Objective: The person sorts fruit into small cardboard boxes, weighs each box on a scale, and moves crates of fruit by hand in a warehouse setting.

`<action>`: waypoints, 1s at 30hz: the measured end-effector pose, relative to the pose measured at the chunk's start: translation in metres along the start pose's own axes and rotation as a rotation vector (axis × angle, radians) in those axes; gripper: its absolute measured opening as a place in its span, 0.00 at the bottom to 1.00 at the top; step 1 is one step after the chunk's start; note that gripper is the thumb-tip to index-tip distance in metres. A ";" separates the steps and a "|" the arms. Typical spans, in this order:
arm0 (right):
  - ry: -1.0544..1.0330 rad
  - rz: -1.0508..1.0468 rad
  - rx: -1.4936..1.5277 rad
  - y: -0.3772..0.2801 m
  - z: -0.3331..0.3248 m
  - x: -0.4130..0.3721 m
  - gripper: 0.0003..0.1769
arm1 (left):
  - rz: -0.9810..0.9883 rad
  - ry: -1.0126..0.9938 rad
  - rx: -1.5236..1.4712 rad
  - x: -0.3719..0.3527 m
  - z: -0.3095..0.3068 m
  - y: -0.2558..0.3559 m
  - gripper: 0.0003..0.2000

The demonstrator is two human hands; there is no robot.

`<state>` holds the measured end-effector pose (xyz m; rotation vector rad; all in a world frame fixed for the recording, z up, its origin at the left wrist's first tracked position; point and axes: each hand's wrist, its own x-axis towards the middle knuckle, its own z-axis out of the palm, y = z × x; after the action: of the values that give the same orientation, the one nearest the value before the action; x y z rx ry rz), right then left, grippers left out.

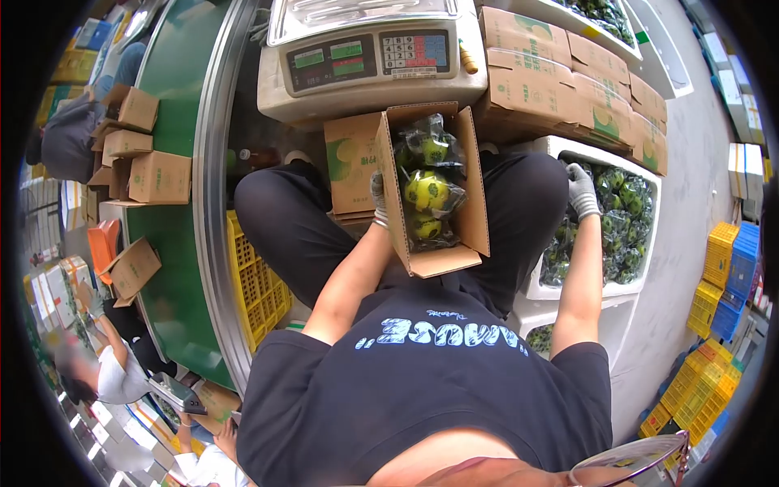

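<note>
An open cardboard box (479, 183) is tilted between my knees, with several green fruits (427, 191) in clear printed plastic bags inside. My left hand (379, 198), in a pale knit glove, is closed on the box's left wall. To the right, a white foam crate (545, 148) is full of more bagged green fruits (621, 219). At that crate's near left side is my gloved right hand (581, 191). Its fingers look bunched and curled downward, and whatever lies under them is hidden.
A digital scale (369, 61) on a foam box stands ahead. Packed cartons (560, 81) are stacked at front right. A green conveyor belt (174, 268) with open cartons (161, 178) runs along my left, above a yellow crate (256, 284). Other people work beyond it.
</note>
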<state>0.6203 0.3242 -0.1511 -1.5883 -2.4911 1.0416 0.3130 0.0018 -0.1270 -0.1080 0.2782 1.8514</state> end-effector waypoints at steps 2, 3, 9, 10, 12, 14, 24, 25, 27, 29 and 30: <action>0.175 -0.167 0.220 -0.002 -0.002 -0.017 0.15 | 0.018 -0.008 -0.001 -0.002 0.004 0.004 0.41; 0.263 -0.201 0.361 -0.009 -0.004 -0.025 0.16 | 0.019 -0.011 -0.001 -0.002 0.004 0.005 0.41; 0.565 -0.086 1.071 -0.046 -0.047 -0.079 0.17 | 0.043 -0.007 -0.007 0.002 -0.007 0.003 0.42; 0.575 -0.133 1.086 -0.064 -0.057 -0.095 0.17 | 0.041 -0.028 -0.002 0.004 -0.002 0.003 0.42; 0.492 -0.263 1.104 -0.134 -0.072 -0.132 0.17 | 0.009 -0.094 0.029 0.001 0.033 0.006 0.42; 0.324 -0.447 1.196 -0.208 -0.074 -0.160 0.17 | -0.028 -0.168 0.092 0.000 0.070 0.009 0.42; 0.453 -0.268 0.569 -0.196 -0.085 -0.172 0.27 | 0.163 -0.025 -0.057 -0.002 -0.011 0.019 0.44; 0.566 -0.304 0.281 -0.200 -0.086 -0.177 0.29 | 0.180 -0.051 -0.065 -0.005 0.005 0.023 0.43; 0.646 -0.377 0.098 -0.213 -0.078 -0.189 0.35 | 0.203 -0.120 -0.078 -0.004 0.036 0.030 0.42; 0.384 -0.421 0.318 -0.247 -0.052 -0.199 0.43 | 0.223 -0.181 -0.096 0.001 0.063 0.034 0.41; 0.266 -0.374 0.338 -0.272 -0.032 -0.203 0.52 | 0.230 -0.210 -0.109 0.007 0.074 0.034 0.40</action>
<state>0.5119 0.1048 0.0859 -1.0404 -2.1748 1.0432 0.2831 0.0168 -0.0527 0.0458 0.0445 2.0880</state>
